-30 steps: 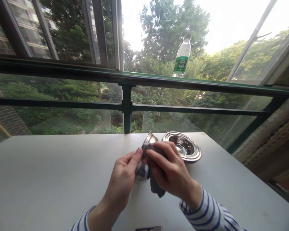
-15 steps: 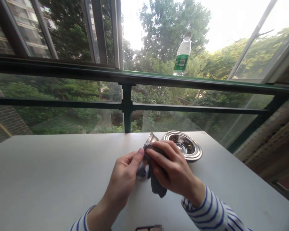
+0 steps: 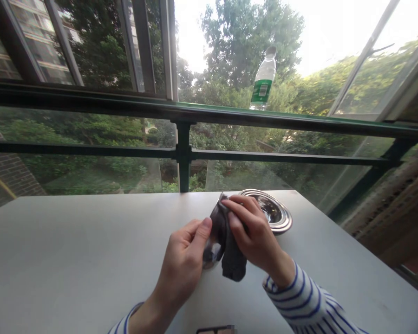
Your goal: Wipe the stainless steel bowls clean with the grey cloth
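Note:
A shiny metal bowl (image 3: pixel 214 246) is tilted on its side above the white table, its near edge low. My left hand (image 3: pixel 183 260) grips the bowl's left side, thumb on top and fingers curled behind it. My right hand (image 3: pixel 256 232) is closed on a dark grey cloth (image 3: pixel 235 260), pressing it against the bowl's upper right rim. The loose end of the cloth hangs down beside the bowl. Part of the bowl is hidden behind the cloth and fingers. Just behind my right hand sit several stacked metal bowls (image 3: pixel 283 223), partly covered by it.
The white table (image 3: pixel 73 260) reaches up to a dark green railing (image 3: pixel 125 105) with glass panels. On the top rail stands a plastic bottle (image 3: pixel 263 83) with a green label. A dark-edged object (image 3: pixel 212 330) shows at the table's near edge. Window frames and trees lie beyond.
My right hand has slid the cloth up and away along the bowl's rim, toward the far side. The bowl has turned and shows more of its surface. My left hand has shifted slightly right.

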Demonstrator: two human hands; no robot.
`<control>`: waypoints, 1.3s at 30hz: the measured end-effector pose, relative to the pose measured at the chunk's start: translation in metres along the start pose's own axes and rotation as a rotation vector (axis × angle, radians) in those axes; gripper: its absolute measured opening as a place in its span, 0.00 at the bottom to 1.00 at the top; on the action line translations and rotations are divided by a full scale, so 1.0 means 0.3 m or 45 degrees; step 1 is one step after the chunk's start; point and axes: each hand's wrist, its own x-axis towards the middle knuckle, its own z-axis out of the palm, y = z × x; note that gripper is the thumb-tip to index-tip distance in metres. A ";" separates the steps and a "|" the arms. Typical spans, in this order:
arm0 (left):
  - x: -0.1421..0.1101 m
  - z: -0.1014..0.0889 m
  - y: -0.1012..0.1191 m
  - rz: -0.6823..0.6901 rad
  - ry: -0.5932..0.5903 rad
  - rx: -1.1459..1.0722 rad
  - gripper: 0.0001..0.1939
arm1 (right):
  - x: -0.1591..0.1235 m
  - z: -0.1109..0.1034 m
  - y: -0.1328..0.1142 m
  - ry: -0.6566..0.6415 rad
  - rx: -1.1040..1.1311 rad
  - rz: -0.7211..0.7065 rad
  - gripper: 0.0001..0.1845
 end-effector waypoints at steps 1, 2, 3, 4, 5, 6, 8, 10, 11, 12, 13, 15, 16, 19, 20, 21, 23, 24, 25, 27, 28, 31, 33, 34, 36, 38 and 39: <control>0.000 0.002 -0.001 -0.015 0.010 -0.011 0.19 | 0.001 0.004 0.008 0.014 0.000 0.069 0.15; 0.001 0.004 -0.003 -0.035 0.030 -0.034 0.19 | -0.001 0.009 0.012 0.013 -0.013 0.095 0.16; 0.002 0.004 -0.005 -0.057 0.055 -0.068 0.19 | -0.005 0.014 0.010 -0.003 -0.034 0.069 0.16; 0.005 0.004 -0.008 -0.075 0.083 -0.107 0.18 | -0.011 0.019 0.002 -0.024 -0.062 0.004 0.16; 0.009 0.002 -0.010 -0.082 0.111 -0.150 0.18 | -0.019 0.025 -0.011 -0.045 -0.094 -0.086 0.17; 0.014 -0.001 -0.010 -0.079 0.137 -0.196 0.16 | -0.028 0.031 -0.028 -0.069 -0.125 -0.184 0.17; 0.024 -0.005 -0.007 -0.053 0.182 -0.297 0.15 | -0.043 0.043 -0.063 -0.108 -0.182 -0.358 0.18; 0.029 -0.006 0.001 -0.031 0.213 -0.406 0.14 | -0.049 0.051 -0.085 -0.121 -0.230 -0.467 0.18; 0.030 -0.004 0.005 -0.028 0.221 -0.461 0.13 | -0.049 0.053 -0.090 -0.118 -0.248 -0.487 0.18; 0.029 -0.001 0.009 -0.032 0.228 -0.509 0.13 | -0.047 0.054 -0.090 -0.102 -0.262 -0.473 0.18; 0.027 0.003 0.012 -0.043 0.233 -0.551 0.12 | -0.044 0.054 -0.087 -0.081 -0.273 -0.432 0.18; 0.023 0.011 0.016 -0.068 0.241 -0.614 0.12 | -0.042 0.054 -0.082 -0.041 -0.288 -0.327 0.18; 0.022 0.014 0.018 -0.075 0.247 -0.638 0.11 | -0.044 0.056 -0.081 -0.026 -0.296 -0.302 0.18; 0.028 0.011 0.024 -0.071 0.296 -0.704 0.11 | -0.063 0.075 -0.093 -0.024 -0.329 -0.431 0.18; 0.032 0.008 0.027 -0.069 0.318 -0.726 0.11 | -0.071 0.083 -0.098 -0.025 -0.348 -0.502 0.19; 0.035 0.005 0.029 -0.070 0.340 -0.748 0.11 | -0.078 0.090 -0.103 -0.024 -0.368 -0.562 0.19; 0.038 0.003 0.035 -0.078 0.363 -0.787 0.11 | -0.083 0.099 -0.108 -0.027 -0.399 -0.621 0.19; 0.038 0.004 0.037 -0.076 0.368 -0.806 0.11 | -0.082 0.100 -0.108 -0.027 -0.405 -0.616 0.19; 0.036 0.008 0.039 -0.072 0.363 -0.820 0.11 | -0.079 0.098 -0.108 -0.023 -0.404 -0.593 0.20; 0.029 0.016 0.042 -0.059 0.338 -0.845 0.10 | -0.072 0.090 -0.106 -0.006 -0.396 -0.514 0.19; 0.027 0.019 0.043 -0.057 0.323 -0.854 0.09 | -0.070 0.088 -0.107 0.002 -0.392 -0.475 0.19; 0.029 0.018 0.051 -0.071 0.339 -0.871 0.08 | -0.078 0.091 -0.111 -0.015 -0.380 -0.470 0.19; 0.036 0.009 0.059 -0.069 0.390 -0.873 0.09 | -0.089 0.102 -0.112 -0.022 -0.373 -0.537 0.20; 0.040 0.005 0.062 -0.055 0.407 -0.868 0.09 | -0.093 0.108 -0.111 -0.018 -0.372 -0.566 0.20; 0.042 0.000 0.064 -0.045 0.413 -0.853 0.09 | -0.097 0.114 -0.108 -0.008 -0.383 -0.587 0.21; 0.036 0.003 0.059 -0.051 0.388 -0.843 0.10 | -0.093 0.111 -0.105 -0.001 -0.405 -0.559 0.21; 0.032 0.007 0.056 -0.056 0.367 -0.841 0.10 | -0.089 0.106 -0.105 0.006 -0.414 -0.534 0.22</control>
